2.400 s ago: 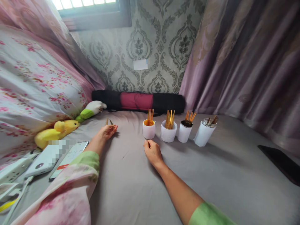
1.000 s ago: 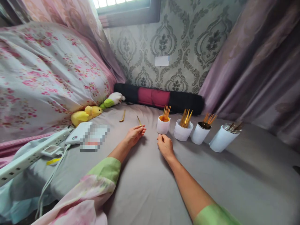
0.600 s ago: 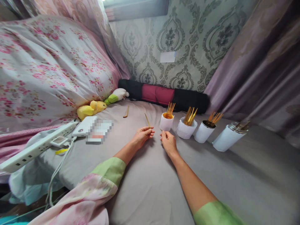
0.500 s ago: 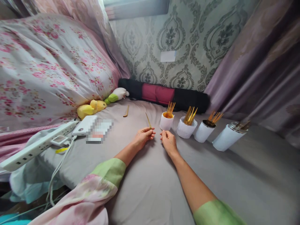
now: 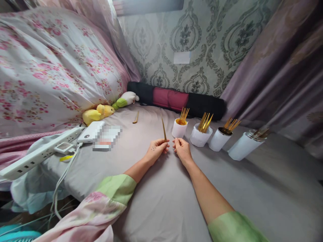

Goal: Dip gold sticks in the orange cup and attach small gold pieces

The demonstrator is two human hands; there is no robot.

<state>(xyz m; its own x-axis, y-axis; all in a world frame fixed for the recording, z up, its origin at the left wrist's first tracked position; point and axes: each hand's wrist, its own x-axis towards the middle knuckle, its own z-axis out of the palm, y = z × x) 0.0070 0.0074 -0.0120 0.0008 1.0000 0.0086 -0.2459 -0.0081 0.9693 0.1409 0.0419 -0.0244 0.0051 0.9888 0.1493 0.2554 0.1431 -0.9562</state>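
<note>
My left hand (image 5: 158,148) pinches a thin gold-coloured tapered stick (image 5: 164,128), which points up and slightly left from the fingertips. A short gap separates it from my right hand (image 5: 182,149). The fingers of that hand are pinched together, and I cannot make out whether anything is between them. Just beyond stands a small white-wrapped cup (image 5: 179,129) with several thin gold sticks (image 5: 184,116) in it. To its right are a wider white-wrapped cup (image 5: 201,138) holding flatter gold pieces (image 5: 205,123), then a white-wrapped can (image 5: 220,142) with more sticks.
A white-wrapped glass jar (image 5: 243,148) leans at the far right. One bent gold piece (image 5: 136,117) lies alone on the grey sheet (image 5: 156,201). Leftward are a power strip (image 5: 42,154), a white power bank (image 5: 91,132), cables and plush toys (image 5: 98,114). A black-and-red roll (image 5: 170,98) lines the wall.
The gold stick in my left hand has swung more upright, showing more of its length. My right hand stays almost where it was. The view has shifted slightly.
</note>
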